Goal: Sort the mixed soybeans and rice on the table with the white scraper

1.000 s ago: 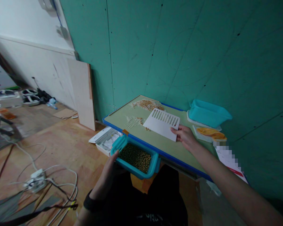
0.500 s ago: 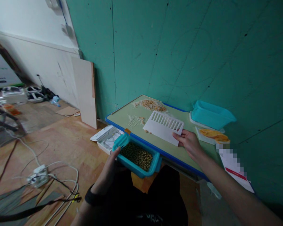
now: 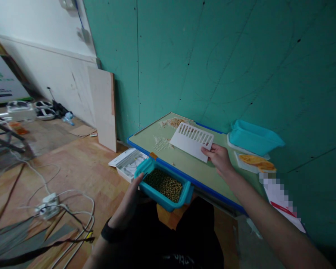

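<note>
My left hand (image 3: 134, 190) is closed on the left end of a blue plastic container (image 3: 162, 202), held just below the table's front edge. Dark green beans (image 3: 156, 178) fill its left part, tan soybeans (image 3: 172, 188) its right. My right hand (image 3: 218, 157) pinches the right end of a white slotted scraper (image 3: 189, 145), tilted over the table (image 3: 190, 170). Behind the scraper, partly covered by it, lies a pile of soybeans (image 3: 176, 122). White grains (image 3: 160, 144) are scattered to its left, with a few loose soybeans near the front edge.
A second blue container (image 3: 250, 138) stands at the table's right, by a yellow cloth (image 3: 257, 163) on a white tray. An open white box (image 3: 126, 172) lies left of the table. Cables and a power strip (image 3: 49, 205) cover the floor. The green wall (image 3: 168, 56) borders the table's back.
My right hand has moved the scraper away from me, toward the soybean pile, hiding more of it. The left hand and its container have stayed nearly in place. The view has shifted slightly.
</note>
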Demonstrator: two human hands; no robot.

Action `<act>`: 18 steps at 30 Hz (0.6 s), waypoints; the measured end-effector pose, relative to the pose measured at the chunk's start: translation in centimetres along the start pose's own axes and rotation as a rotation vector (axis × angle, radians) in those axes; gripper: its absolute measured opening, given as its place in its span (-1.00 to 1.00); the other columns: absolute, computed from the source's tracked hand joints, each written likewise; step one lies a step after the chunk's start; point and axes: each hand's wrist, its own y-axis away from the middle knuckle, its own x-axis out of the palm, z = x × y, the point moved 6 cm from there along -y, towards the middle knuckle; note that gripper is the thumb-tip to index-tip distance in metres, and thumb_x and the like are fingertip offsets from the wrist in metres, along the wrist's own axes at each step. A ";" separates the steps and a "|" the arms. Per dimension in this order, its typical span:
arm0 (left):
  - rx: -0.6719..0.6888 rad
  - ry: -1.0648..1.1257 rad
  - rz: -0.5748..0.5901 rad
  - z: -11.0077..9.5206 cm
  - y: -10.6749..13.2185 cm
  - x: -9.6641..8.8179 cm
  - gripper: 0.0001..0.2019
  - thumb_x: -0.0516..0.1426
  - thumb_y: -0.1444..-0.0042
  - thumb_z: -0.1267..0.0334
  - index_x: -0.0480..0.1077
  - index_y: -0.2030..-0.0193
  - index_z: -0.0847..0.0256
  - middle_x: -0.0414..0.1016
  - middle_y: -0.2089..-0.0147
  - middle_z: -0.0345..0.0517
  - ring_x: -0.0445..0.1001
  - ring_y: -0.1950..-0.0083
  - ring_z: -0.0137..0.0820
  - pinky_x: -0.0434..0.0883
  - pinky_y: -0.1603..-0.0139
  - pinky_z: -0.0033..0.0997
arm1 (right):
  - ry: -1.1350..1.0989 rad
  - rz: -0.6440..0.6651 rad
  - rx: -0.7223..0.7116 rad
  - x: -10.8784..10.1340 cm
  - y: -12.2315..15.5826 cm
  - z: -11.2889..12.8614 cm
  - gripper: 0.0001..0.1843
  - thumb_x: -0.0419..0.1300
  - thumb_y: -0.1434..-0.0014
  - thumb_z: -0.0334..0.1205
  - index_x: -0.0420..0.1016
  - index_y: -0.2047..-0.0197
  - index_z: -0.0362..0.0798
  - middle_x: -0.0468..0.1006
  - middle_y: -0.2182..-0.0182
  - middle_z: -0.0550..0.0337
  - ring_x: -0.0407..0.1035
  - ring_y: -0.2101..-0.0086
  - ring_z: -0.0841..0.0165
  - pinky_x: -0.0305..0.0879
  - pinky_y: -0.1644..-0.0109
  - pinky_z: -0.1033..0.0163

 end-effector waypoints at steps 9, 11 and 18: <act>-0.101 0.031 0.033 1.8 -1.0 -0.7 -0.22 0.24 -0.28 -0.29 0.31 -0.54 -0.02 0.68 -0.28 0.15 0.60 -0.30 0.11 0.67 -0.09 0.07 | -0.055 -0.010 0.068 0.3 -2.2 -1.3 -0.41 0.70 0.52 0.04 0.70 0.39 -0.03 0.76 0.43 0.10 0.63 0.40 0.15 0.55 0.31 0.13; -0.115 0.036 0.031 2.0 -1.2 -1.0 -0.20 0.25 -0.27 -0.29 0.29 -0.55 -0.02 0.69 -0.27 0.15 0.61 -0.29 0.12 0.67 -0.08 0.07 | -0.062 -0.011 0.090 0.5 -1.9 -1.4 -0.43 0.70 0.50 0.03 0.70 0.40 -0.03 0.76 0.43 0.09 0.62 0.41 0.15 0.55 0.34 0.13; -0.110 0.017 0.035 1.7 -1.2 -1.4 -0.19 0.27 -0.23 -0.32 0.36 -0.51 0.05 0.69 -0.24 0.22 0.60 -0.29 0.21 0.67 -0.03 0.08 | -0.090 0.013 0.168 1.2 -1.5 -1.5 -0.47 0.71 0.41 -0.02 0.67 0.38 -0.05 0.73 0.45 0.12 0.59 0.45 0.20 0.54 0.44 0.18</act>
